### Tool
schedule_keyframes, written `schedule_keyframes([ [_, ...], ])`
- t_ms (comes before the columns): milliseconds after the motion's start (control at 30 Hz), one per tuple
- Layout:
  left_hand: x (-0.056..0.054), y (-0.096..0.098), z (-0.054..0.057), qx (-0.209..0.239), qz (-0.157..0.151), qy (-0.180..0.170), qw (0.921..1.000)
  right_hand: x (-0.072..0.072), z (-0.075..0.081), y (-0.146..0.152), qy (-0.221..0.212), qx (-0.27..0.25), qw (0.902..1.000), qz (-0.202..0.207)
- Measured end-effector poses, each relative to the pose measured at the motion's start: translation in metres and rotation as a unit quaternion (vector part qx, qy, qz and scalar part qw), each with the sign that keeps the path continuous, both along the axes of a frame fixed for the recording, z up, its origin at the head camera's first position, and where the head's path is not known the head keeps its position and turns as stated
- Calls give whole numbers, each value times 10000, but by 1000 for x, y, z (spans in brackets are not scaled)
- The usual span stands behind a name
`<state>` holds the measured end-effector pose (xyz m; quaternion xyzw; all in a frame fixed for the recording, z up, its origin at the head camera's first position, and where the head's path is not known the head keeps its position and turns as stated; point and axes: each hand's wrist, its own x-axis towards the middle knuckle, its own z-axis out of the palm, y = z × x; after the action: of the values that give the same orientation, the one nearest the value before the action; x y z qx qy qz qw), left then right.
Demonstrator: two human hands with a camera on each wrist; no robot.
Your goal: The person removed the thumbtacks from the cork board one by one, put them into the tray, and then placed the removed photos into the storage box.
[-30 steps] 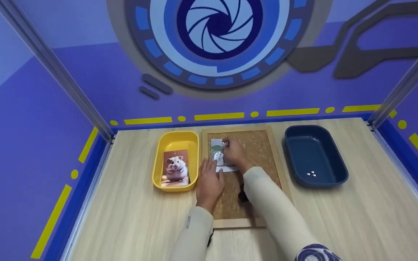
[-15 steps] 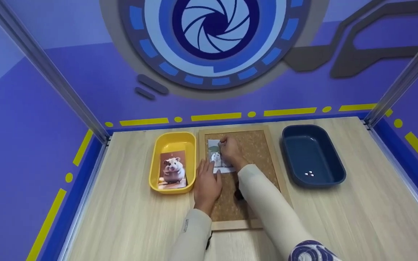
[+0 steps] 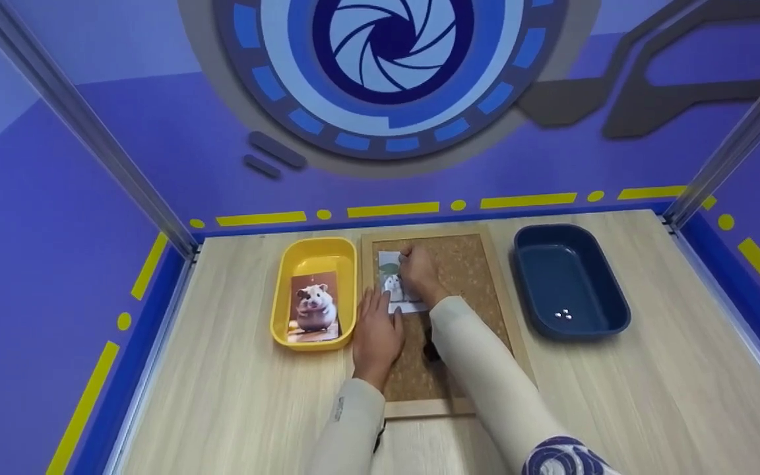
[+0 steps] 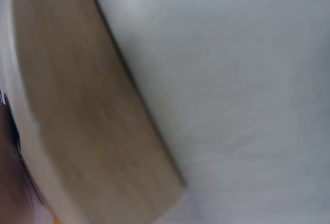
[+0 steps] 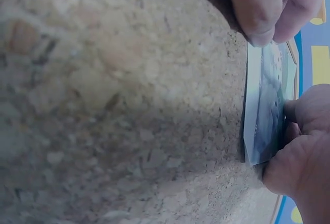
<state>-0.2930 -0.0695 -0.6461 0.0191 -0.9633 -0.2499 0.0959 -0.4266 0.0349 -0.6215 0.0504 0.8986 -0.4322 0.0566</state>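
Observation:
On the cork board (image 3: 472,284) lies a photo card (image 3: 391,284) with small white animals on it. My left hand (image 3: 378,333) rests at its lower left with fairly straight fingers, the fingertips on the card's near edge. My right hand (image 3: 421,274) is at the card's upper part, fingers curled, pinching a small shiny push pin that is mostly hidden now. In the right wrist view, the left fingers (image 5: 260,17) touch one end of the card (image 5: 268,95), while the right hand (image 5: 304,146) presses at its side. The left wrist view shows mainly the board's wooden frame (image 4: 87,100).
Left of the board stands a yellow tray (image 3: 317,249) holding a hamster photo card (image 3: 315,307). A dark blue tray (image 3: 568,277) on the right holds several small shiny pins (image 3: 563,315). A purple and blue wall (image 3: 221,165) closes off the back.
The right fingers have closed in over the top of the photo card, hiding the shiny pin glimpsed earlier. The left hand stays on the card; the head view has shifted slightly.

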Motion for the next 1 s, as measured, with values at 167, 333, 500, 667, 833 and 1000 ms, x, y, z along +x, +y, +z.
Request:
schedule_keyframes([
  [167, 0, 0, 1, -2, -89, 151, 9998, 0, -1, 1, 316, 199, 9993, 21],
  [333, 1, -1, 0, -19, -95, 93, 9999, 1, -1, 1, 292, 162, 9994, 48],
  [500, -1, -2, 0, -45, -76, 34, 10000, 1, 3, 1, 15, 21, 10000, 73],
  [667, -2, -1, 1, -42, -102, 78, 9999, 0, 4, 2, -151, -16, 9999, 52],
  [833, -2, 0, 1, 91, -62, 92, 9999, -1, 2, 4, -104, -141, 9998, 51],
  [1000, 0, 0, -1, 161, -10, 58, 9999, -1, -3, 5, -45, -30, 9999, 101],
])
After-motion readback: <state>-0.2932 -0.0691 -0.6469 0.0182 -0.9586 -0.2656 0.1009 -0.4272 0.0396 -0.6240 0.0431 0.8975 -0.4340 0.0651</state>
